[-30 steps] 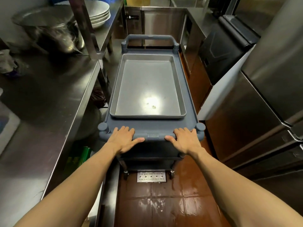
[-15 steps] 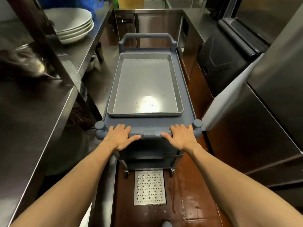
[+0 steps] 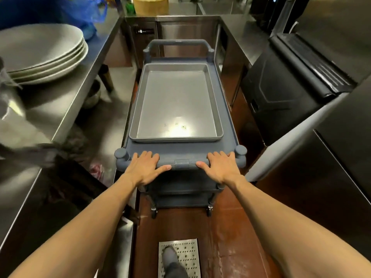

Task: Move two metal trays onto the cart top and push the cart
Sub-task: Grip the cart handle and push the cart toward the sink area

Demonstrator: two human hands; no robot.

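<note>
A grey-blue plastic cart (image 3: 231,137) stands in the aisle ahead of me. On its top lies a shallow rectangular metal tray (image 3: 174,101), empty but for a few crumbs; I cannot tell whether a second tray is stacked under it. My left hand (image 3: 145,167) grips the left part of the cart's near ribbed handle (image 3: 181,163). Over the right part of that handle curls my right hand (image 3: 219,166). Both forearms stretch straight out to the cart.
A steel counter (image 3: 66,101) with stacked grey plates (image 3: 43,55) runs along the left. A black appliance (image 3: 285,87) and steel fridge doors (image 3: 325,187) line the right. Steel cabinets (image 3: 180,35) close the aisle's far end. My shoe (image 3: 170,259) is on a perforated floor drain (image 3: 190,255).
The cart and I have rolled forward along the aisle; the plates and far cabinets are closer, and the floor drain has slid back under my foot. Both hands keep their grip.
</note>
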